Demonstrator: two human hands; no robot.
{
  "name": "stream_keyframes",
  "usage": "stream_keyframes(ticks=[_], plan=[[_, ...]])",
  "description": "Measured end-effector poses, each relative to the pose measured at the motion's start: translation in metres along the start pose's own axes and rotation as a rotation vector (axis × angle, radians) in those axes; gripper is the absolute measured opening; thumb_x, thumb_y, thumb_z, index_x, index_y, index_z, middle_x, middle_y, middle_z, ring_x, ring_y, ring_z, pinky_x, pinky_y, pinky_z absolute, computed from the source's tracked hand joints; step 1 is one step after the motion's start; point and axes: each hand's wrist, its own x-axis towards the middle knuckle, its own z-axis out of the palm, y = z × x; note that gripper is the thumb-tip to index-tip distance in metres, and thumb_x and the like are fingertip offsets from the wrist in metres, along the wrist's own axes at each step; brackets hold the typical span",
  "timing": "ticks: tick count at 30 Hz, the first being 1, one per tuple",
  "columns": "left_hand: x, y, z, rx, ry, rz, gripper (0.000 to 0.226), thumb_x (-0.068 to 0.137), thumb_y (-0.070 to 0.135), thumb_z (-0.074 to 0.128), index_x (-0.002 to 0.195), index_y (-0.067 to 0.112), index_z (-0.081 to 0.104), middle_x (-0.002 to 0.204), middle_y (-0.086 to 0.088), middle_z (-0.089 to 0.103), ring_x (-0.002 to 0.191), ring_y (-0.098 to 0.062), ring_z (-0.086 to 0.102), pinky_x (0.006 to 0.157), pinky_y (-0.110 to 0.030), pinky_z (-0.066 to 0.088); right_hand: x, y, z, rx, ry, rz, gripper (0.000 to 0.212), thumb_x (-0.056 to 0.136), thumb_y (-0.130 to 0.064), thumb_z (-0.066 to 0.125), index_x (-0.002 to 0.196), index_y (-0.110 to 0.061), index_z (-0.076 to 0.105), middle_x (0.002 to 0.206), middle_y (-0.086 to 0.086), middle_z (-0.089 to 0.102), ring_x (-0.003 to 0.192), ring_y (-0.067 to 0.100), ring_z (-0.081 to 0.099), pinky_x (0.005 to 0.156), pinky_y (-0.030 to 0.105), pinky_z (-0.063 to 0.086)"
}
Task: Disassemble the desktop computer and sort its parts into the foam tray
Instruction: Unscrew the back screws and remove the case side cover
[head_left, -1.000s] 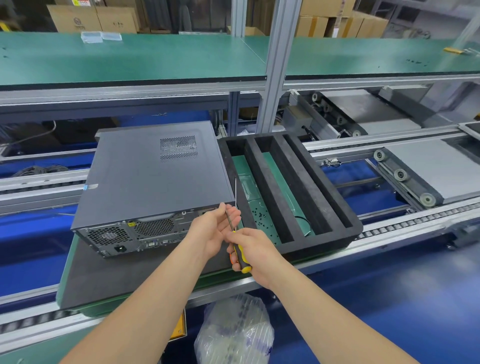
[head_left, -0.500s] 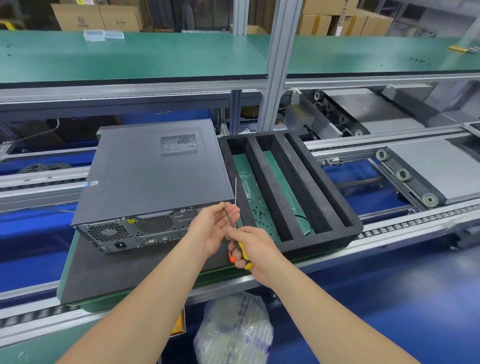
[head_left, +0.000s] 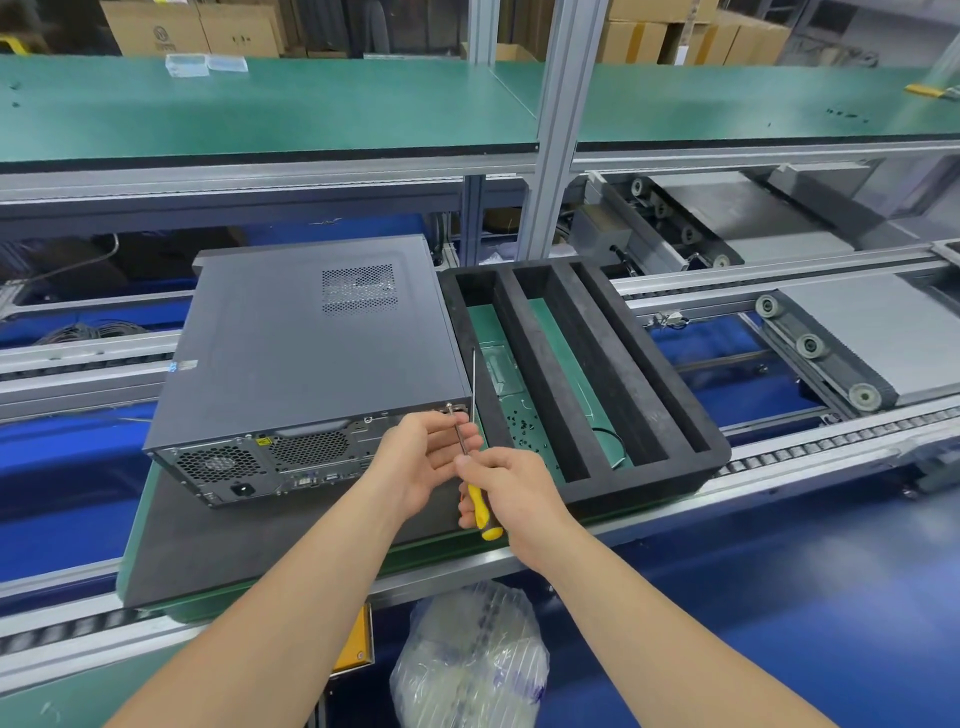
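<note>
WORKTOP, ASSEMBLY LINE: Through the head camera I watch both hands meet at the rear right corner of the desktop computer (head_left: 311, 338). It lies flat on the left half of the worktop (head_left: 208, 545), its back panel of ports and fan grilles turned toward the near edge. My right hand (head_left: 511, 483) is wrapped round the yellow handle of a screwdriver (head_left: 480, 506). The fingers of my left hand (head_left: 421, 457) pinch its thin shaft close to the tip, steadying it at what looks like a small screw (head_left: 450, 408) on the top edge of the case. The lid is on, so I judge the job is barely begun.

The foam tray (head_left: 639, 480) sits on the right half of the worktop, just beside the computer. Its long slots hold no part that I can make out.

The chief risk, as I see it, is the tip riding out of the screw head. The shaft leans at an angle, and a push off the screw's line could chew the head or drive the tip into my left fingers. A loosened screw is the other worry. It is tiny and sits over the narrow gap between case and tray, so if it is not caught it could fall there or roll off the near edge. Hard pressure might also slide the case across the mat.
</note>
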Motion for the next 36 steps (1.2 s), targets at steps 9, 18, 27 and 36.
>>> stream_keyframes(ticks=[9,18,27,36], plan=[[-0.001,-0.003,0.004,0.129,0.090,0.091,0.021,0.091,0.012,0.076,0.104,-0.004,0.074,0.086,-0.011,0.078,0.073,-0.019,0.076,0.062,-0.028,0.060,0.004,0.000,0.008,-0.039,0.071,0.005,0.034,0.088,-0.029,0.081,0.101,-0.005,0.061,0.076,0.007,0.061,0.046,0.015,0.054,0.042,0.025,0.044],[-0.003,-0.002,0.008,-0.003,-0.042,0.013,0.026,0.105,0.006,0.043,0.115,-0.001,0.067,0.093,-0.009,0.079,0.081,-0.021,0.077,0.076,-0.041,0.063,-0.002,-0.003,-0.005,0.240,-0.194,0.278,0.030,0.105,-0.031,0.052,0.097,-0.004,0.063,0.072,0.013,0.065,0.052,0.017,0.054,0.043,0.025,0.041],[0.003,-0.002,0.008,-0.136,0.018,0.044,0.018,0.103,0.016,0.056,0.108,0.002,0.066,0.104,-0.016,0.078,0.091,-0.025,0.078,0.070,-0.035,0.062,-0.003,0.001,-0.006,0.119,-0.139,0.107,0.023,0.095,-0.026,0.075,0.099,-0.006,0.065,0.072,0.007,0.065,0.056,0.013,0.056,0.048,0.025,0.048],[-0.002,-0.008,0.001,-0.187,-0.017,0.037,0.013,0.091,0.013,0.059,0.099,0.003,0.063,0.109,-0.019,0.077,0.099,-0.030,0.077,0.072,-0.036,0.064,-0.007,0.007,-0.010,0.041,-0.159,0.118,0.021,0.095,-0.025,0.074,0.098,-0.007,0.063,0.075,0.009,0.066,0.055,0.013,0.058,0.050,0.027,0.048]])
